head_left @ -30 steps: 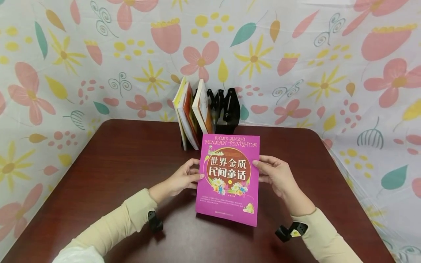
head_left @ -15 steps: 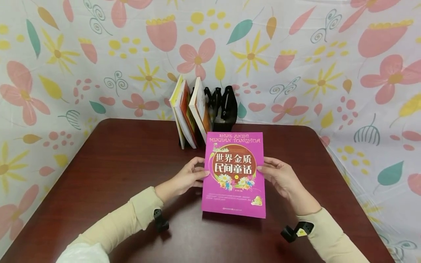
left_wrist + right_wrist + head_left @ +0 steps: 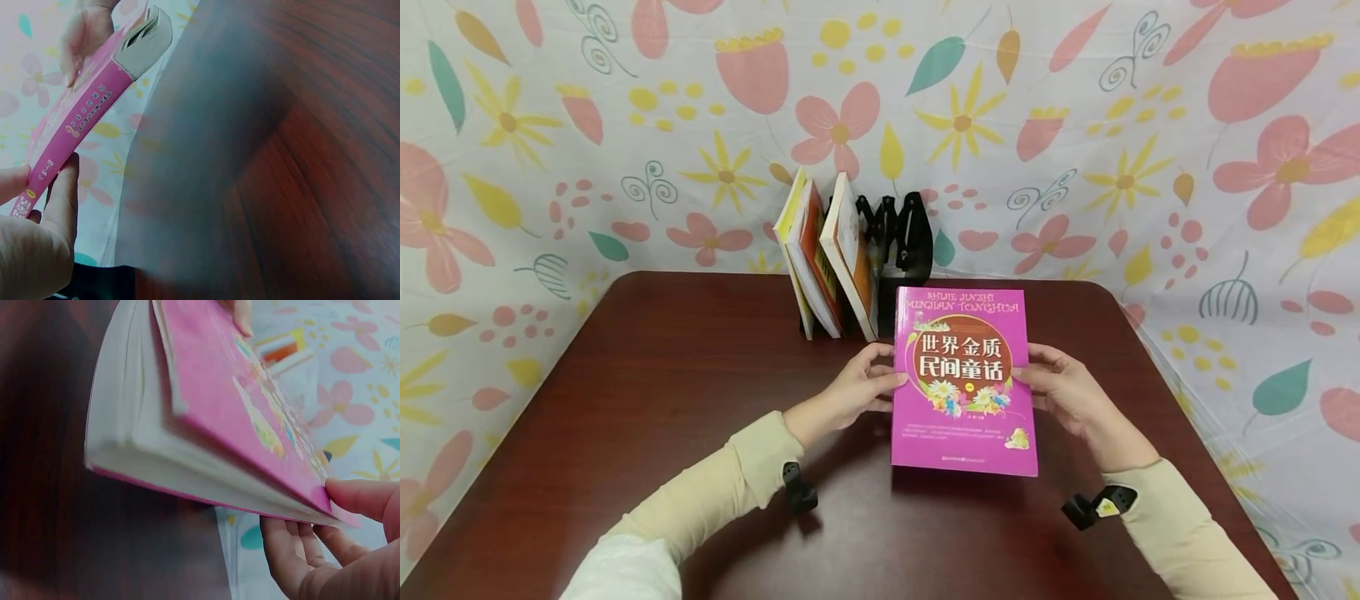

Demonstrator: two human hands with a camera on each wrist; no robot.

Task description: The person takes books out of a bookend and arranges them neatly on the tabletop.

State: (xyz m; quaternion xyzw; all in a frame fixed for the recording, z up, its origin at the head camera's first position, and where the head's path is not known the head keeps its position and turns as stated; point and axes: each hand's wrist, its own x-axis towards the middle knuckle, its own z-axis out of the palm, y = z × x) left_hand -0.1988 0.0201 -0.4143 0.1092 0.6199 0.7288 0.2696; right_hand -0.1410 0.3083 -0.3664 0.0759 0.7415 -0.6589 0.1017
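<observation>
Magenta book [image 3: 966,446] off table [image 3: 700,358], between hands, front cover up. Left hand [image 3: 847,390] pinches spine edge, thumb on front, fingers behind; right hand [image 3: 1075,404] pinches page edge, same grip. Other books [image 3: 847,250] beyond left hand.

The book [image 3: 964,382] is hovering over the table [image 3: 685,367] between left hand [image 3: 853,392] and right hand [image 3: 1071,396], other books [image 3: 845,244] are standing behind, further left, curtain [image 3: 970,179] is hanging behind everything.
</observation>
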